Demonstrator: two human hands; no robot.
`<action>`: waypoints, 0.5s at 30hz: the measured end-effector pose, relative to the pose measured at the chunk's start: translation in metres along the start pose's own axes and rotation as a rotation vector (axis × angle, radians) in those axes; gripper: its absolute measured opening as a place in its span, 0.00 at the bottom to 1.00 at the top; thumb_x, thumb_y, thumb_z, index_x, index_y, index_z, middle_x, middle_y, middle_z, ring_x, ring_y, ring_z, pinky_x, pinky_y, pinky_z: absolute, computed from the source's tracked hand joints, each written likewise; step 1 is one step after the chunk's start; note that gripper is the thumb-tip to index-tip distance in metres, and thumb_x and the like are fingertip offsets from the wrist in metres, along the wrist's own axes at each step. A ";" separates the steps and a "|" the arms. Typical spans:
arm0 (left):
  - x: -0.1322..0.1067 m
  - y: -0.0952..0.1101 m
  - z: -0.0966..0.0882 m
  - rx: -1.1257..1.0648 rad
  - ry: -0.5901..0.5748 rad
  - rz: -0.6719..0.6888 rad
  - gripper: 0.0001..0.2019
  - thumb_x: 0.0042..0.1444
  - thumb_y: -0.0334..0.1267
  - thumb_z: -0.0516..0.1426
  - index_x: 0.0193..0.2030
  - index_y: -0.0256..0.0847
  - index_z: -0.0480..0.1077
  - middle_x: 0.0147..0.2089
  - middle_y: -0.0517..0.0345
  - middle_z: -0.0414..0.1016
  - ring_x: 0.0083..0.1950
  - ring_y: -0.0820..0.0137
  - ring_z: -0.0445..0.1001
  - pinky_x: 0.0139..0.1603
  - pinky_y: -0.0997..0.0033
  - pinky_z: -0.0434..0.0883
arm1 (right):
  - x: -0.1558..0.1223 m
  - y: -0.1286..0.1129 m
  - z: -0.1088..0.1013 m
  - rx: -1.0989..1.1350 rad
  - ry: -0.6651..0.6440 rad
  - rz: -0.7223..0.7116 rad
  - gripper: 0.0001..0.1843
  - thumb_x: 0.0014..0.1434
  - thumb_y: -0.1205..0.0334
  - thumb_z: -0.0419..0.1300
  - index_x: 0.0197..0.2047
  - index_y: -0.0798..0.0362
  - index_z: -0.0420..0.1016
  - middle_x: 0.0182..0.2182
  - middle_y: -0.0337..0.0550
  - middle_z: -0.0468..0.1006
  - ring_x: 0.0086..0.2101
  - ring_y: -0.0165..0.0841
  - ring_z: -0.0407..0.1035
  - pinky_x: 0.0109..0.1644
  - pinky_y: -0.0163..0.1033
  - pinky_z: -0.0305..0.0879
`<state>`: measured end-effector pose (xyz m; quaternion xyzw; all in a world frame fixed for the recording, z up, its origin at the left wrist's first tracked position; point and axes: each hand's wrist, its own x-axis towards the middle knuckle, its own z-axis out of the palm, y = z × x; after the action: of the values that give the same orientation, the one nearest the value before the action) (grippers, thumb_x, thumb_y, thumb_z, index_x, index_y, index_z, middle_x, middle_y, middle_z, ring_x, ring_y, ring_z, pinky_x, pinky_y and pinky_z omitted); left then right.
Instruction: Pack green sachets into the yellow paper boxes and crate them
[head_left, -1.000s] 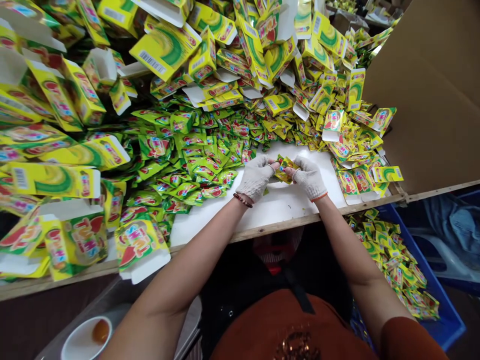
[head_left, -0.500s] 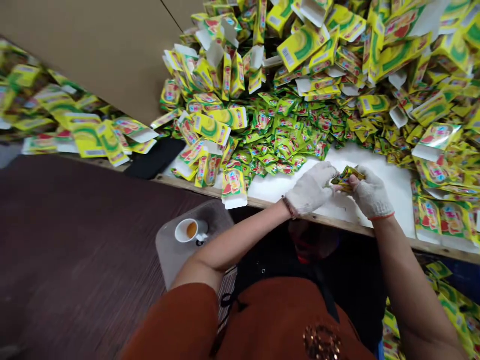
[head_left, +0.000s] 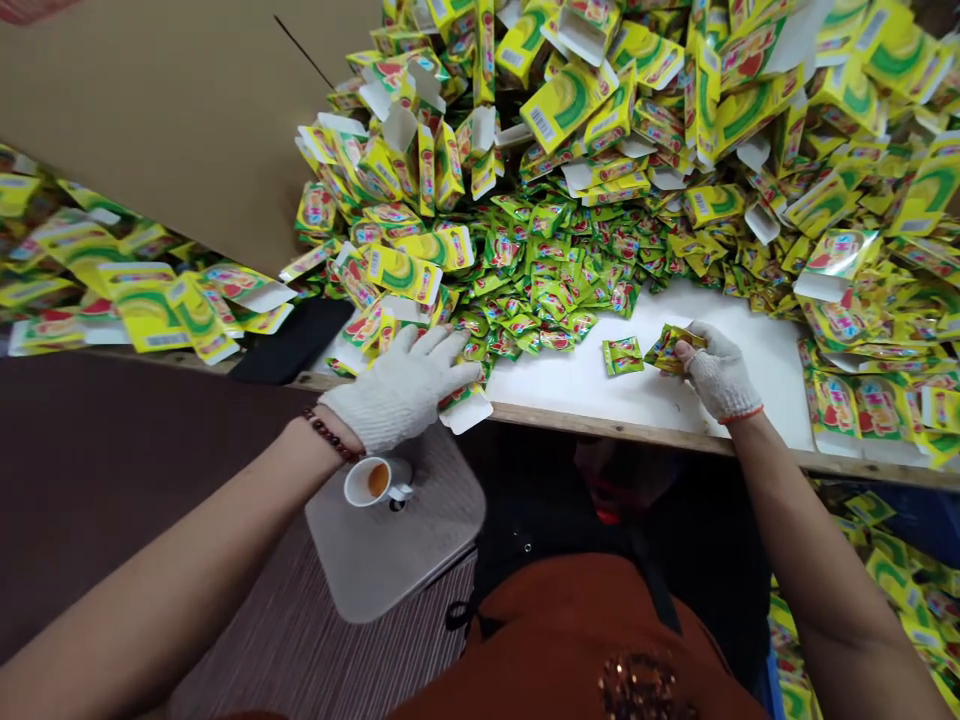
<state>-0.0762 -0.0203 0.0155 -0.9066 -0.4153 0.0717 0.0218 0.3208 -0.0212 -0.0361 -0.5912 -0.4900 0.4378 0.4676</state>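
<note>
My left hand (head_left: 409, 385), in a white knitted glove, reaches over a small yellow carton (head_left: 466, 408) at the table's front edge. Its fingers are stretched and apart; whether they touch the carton is hard to see. Yellow-green candy sachets (head_left: 670, 347) are pinched in my gloved right hand (head_left: 720, 370), above the white tabletop (head_left: 551, 390). Just left of them lies a single green sachet (head_left: 622, 355), flat on the surface. Behind both hands spreads a heap of green sachets (head_left: 562, 275).
Open yellow cartons (head_left: 570, 105) are piled high at the back. More cartons (head_left: 855, 400) lie at the right. A cup of brown drink (head_left: 358, 484) stands on a grey stool (head_left: 442, 520) below the left forearm. A brown panel (head_left: 187, 120) rises at the left.
My left hand has let go of the sachets and moved left to the carton at the edge. One green sachet now lies on the table. My right hand keeps its sachets.
</note>
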 end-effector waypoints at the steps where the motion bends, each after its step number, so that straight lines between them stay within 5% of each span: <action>1: 0.005 0.004 -0.007 -0.017 -0.032 0.013 0.21 0.47 0.28 0.57 0.49 0.43 0.73 0.59 0.44 0.71 0.63 0.47 0.65 0.63 0.42 0.61 | -0.001 0.000 0.000 0.001 0.007 0.004 0.28 0.46 0.40 0.69 0.39 0.52 0.67 0.32 0.41 0.78 0.25 0.33 0.76 0.21 0.32 0.70; 4: 0.026 0.028 -0.027 -0.177 -0.098 -0.009 0.23 0.47 0.35 0.58 0.53 0.41 0.69 0.50 0.48 0.76 0.52 0.54 0.73 0.54 0.55 0.69 | -0.001 0.002 0.000 0.029 0.009 -0.005 0.29 0.47 0.39 0.68 0.40 0.52 0.66 0.31 0.40 0.78 0.24 0.32 0.76 0.18 0.31 0.67; 6: 0.049 0.053 -0.031 -0.274 -0.030 -0.025 0.25 0.51 0.39 0.57 0.58 0.41 0.65 0.51 0.50 0.75 0.50 0.58 0.74 0.50 0.62 0.70 | -0.001 0.002 0.001 0.063 0.034 -0.035 0.29 0.48 0.38 0.67 0.41 0.51 0.66 0.30 0.39 0.77 0.21 0.30 0.74 0.17 0.30 0.64; 10: 0.115 0.104 -0.017 -0.226 0.218 -0.028 0.24 0.57 0.42 0.56 0.58 0.36 0.64 0.52 0.44 0.73 0.54 0.56 0.72 0.53 0.60 0.68 | -0.001 0.000 0.002 0.121 0.191 -0.088 0.29 0.49 0.36 0.66 0.41 0.50 0.65 0.28 0.36 0.75 0.18 0.25 0.68 0.14 0.27 0.58; 15: 0.183 0.135 0.000 -0.179 0.297 0.005 0.23 0.56 0.44 0.57 0.56 0.36 0.66 0.49 0.42 0.73 0.49 0.54 0.72 0.45 0.58 0.67 | 0.001 0.003 -0.003 0.035 0.322 -0.151 0.26 0.51 0.36 0.64 0.36 0.51 0.66 0.27 0.36 0.73 0.21 0.25 0.66 0.18 0.29 0.62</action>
<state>0.1424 0.0298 -0.0184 -0.9065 -0.4102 -0.1000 0.0019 0.3242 -0.0212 -0.0382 -0.6070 -0.4440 0.3097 0.5818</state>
